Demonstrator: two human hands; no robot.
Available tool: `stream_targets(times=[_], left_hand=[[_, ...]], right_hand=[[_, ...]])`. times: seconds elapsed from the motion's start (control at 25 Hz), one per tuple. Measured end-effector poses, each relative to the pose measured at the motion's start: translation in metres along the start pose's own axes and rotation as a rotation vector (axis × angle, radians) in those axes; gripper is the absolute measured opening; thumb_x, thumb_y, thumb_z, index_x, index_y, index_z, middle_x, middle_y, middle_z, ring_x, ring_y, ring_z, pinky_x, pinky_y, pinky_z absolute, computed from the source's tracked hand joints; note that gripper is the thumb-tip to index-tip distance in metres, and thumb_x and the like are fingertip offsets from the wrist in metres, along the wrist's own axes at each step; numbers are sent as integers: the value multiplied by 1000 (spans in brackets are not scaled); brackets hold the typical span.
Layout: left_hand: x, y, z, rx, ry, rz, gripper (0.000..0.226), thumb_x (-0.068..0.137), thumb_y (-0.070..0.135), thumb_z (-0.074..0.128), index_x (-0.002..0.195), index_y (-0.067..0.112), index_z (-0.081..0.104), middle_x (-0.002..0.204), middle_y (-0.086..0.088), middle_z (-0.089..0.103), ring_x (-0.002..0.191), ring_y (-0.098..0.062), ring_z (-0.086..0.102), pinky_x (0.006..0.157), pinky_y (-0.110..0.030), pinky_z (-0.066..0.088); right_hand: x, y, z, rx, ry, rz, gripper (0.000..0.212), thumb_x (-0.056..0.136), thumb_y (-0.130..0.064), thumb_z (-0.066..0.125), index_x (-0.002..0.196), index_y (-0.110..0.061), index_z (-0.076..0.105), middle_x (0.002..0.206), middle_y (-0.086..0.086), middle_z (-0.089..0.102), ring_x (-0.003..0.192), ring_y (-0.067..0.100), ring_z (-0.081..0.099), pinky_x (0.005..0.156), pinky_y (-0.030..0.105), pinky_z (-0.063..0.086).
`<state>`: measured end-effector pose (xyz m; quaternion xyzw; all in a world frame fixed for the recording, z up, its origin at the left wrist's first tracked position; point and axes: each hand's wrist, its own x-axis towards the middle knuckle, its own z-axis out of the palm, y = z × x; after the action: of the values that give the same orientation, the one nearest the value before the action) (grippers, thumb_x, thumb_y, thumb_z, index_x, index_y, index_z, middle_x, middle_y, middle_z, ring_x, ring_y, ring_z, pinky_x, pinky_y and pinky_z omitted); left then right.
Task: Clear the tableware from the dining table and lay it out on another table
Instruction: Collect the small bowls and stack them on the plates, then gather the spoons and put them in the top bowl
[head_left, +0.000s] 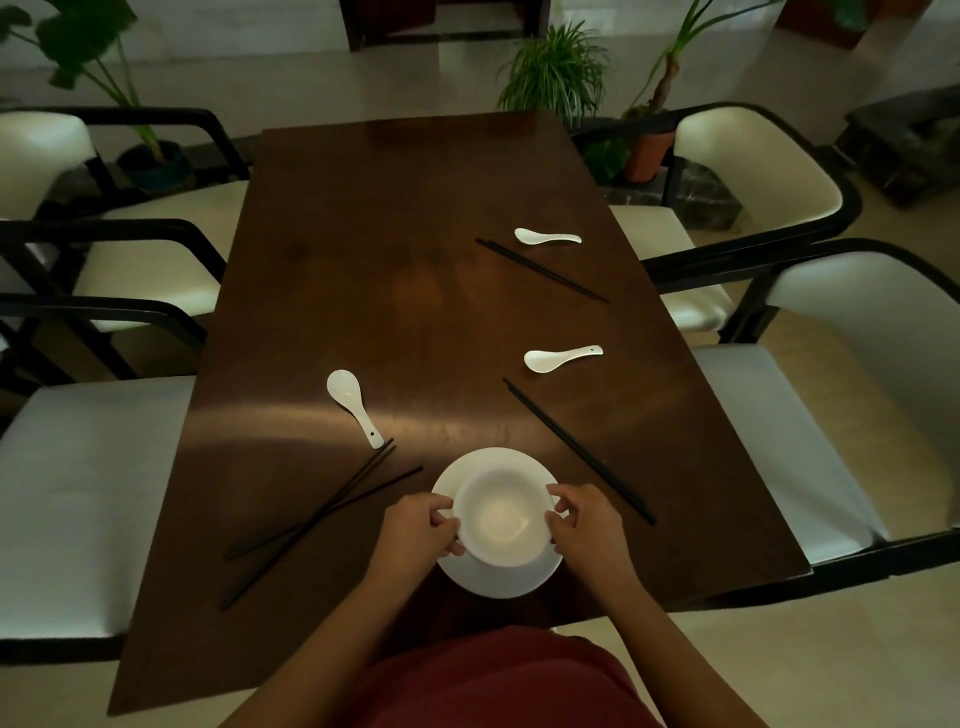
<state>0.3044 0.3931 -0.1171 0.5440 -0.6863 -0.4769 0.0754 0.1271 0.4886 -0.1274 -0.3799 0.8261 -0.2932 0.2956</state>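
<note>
Both hands at 6 o'clock edge of dark wooden table (363, 291): left hand (421, 530) and right hand (582, 522) each curled onto opposite sides of white bowl (501, 519), gripping its rim. Bowl sits on white plate (498, 579). Crossed black chopsticks (317, 519) at 9 o'clock of plate, white spoon (350, 402) at 11. Second chopstick pair (576, 449) at 2 o'clock, spoon (558, 358) beyond. Third spoon (545, 237) and chopsticks (540, 270) farther at 1 o'clock.

- One white bowl (496, 522)
- One white plate (493, 579) under it
- Three white spoons (352, 402) (558, 357) (545, 237)
- Three pairs of black chopsticks (317, 519) (576, 449) (540, 270)
- Four white-cushioned chairs (78, 493)
- One dark wooden table (389, 291)
- Two hands (415, 525) (587, 519)
</note>
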Motion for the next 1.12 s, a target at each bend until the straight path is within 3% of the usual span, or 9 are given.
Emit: stream_targets(times=[0.12,0.32,0.56,0.72,0.8,0.92,1.0,1.12], left_hand=[[2,-4,1,73,16,4,27,82,14,66,108,13,66,59,4,68,48,1,63,53,-7,45],[4,-10,3,103,27,2,20,82,18,66,102,17,66,67,0,68,48,-1,61,55,-12,46],[24,-7,-14,-57,190,-80,12,88,15,55,90,22,64,78,1,68,58,-5,63,59,-22,48],[72,-9,-45,-242,381,-268,16,89,15,53,91,9,67,88,-12,70,68,-20,64,66,-31,52],[97,-15,-62,-118,437,-342,21,87,19,53,88,5,68,90,-18,70,84,-33,64,76,-37,49],[132,-18,-73,92,417,-420,29,89,27,54,87,0,68,96,-20,67,97,-36,60,73,-33,39],[152,-21,-71,180,378,-461,34,90,28,54,90,-4,66,99,-21,66,99,-37,59,73,-32,38],[173,-28,-65,205,407,-480,29,87,24,59,80,-4,66,89,-21,67,90,-36,62,66,-31,38]], right_hand=[[3,3,0,-22,-16,-31,29,85,-12,61,114,-17,61,99,0,57,70,3,53,64,5,38],[6,11,0,-15,-63,-44,30,86,-18,62,115,-19,59,98,-1,57,68,0,54,61,4,37],[52,4,-30,3,-19,-75,25,86,-18,61,111,-13,64,100,5,64,84,13,57,78,25,44],[117,-11,-52,-118,8,-141,25,88,-11,54,111,-9,64,109,12,65,97,25,60,87,34,45],[153,-13,-59,-253,-12,-153,29,89,-12,52,116,-9,62,115,12,64,105,27,59,92,36,45],[202,-17,-64,-436,-20,-158,33,88,-11,50,120,-14,59,120,9,62,113,26,52,87,36,46],[228,-15,-60,-491,-47,-212,36,87,-9,51,121,-15,59,118,8,62,114,25,48,82,36,45],[259,-10,-51,-628,-168,-327,39,87,-12,55,126,-15,54,122,8,58,119,25,43,88,40,46]])
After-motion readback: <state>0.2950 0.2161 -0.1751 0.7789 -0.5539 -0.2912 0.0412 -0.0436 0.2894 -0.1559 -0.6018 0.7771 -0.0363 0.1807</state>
